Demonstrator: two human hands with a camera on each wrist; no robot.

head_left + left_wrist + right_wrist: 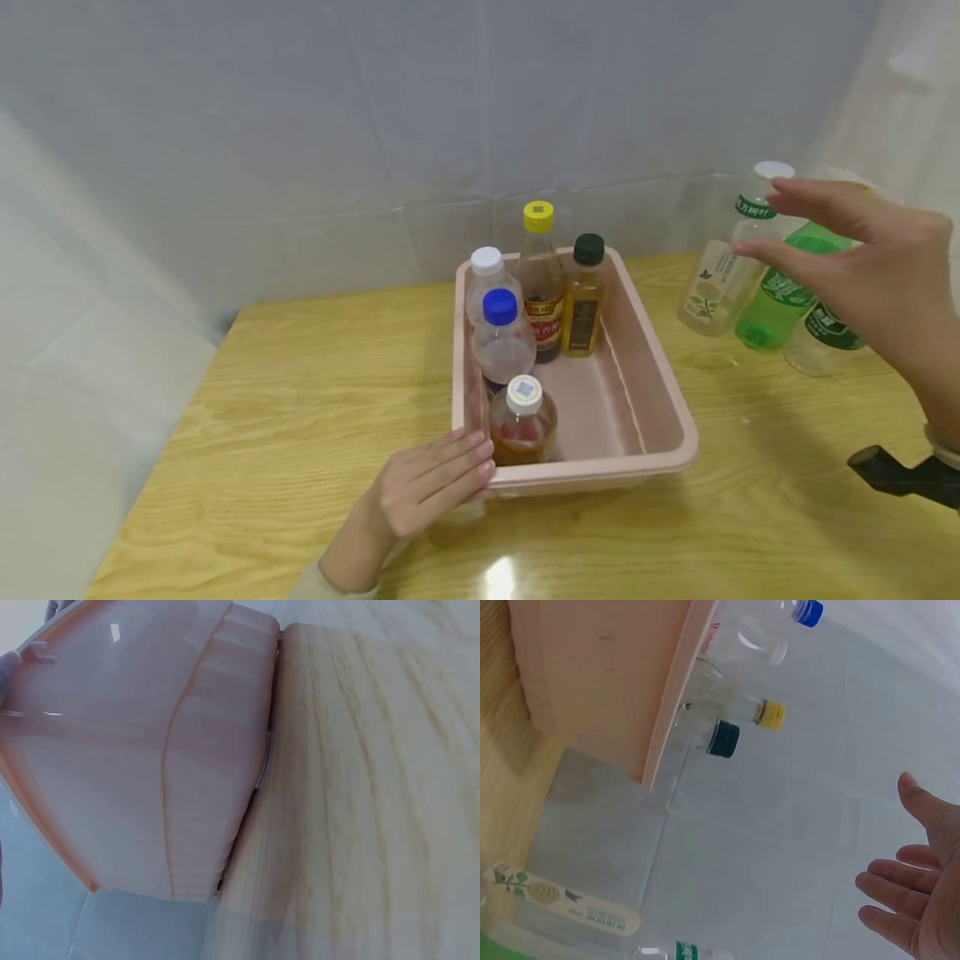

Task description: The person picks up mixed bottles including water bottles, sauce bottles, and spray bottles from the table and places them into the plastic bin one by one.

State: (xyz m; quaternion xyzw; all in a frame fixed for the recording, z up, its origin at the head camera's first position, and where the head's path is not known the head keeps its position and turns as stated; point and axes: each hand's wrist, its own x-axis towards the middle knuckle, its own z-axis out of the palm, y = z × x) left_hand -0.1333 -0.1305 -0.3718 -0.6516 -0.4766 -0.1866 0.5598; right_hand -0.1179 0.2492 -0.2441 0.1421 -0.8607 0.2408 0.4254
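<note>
A pink plastic bin point(660, 392) stands on the table, with my left hand point(435, 483) gripping its near left corner, fingers over the rim and the thumb against the outside wall. My right hand point(870, 258) is raised at the right, thumb and fingers spread apart with nothing between them. In the head view it overlaps a clear bottle with a white cap point(716, 283), a green soda bottle point(776, 300) and a clear bottle with a dark green label point(825, 337). The right wrist view shows its fingers point(892, 889) in the air.
Inside the bin, along its left and back, stand a white-capped bottle point(487, 262), a blue-capped bottle point(504, 346), a yellow-capped sauce bottle point(542, 308), a dark-capped oil bottle point(583, 300) and a small amber bottle point(522, 425). Pale sheeting point(337, 150) hangs behind the wooden table point(322, 400).
</note>
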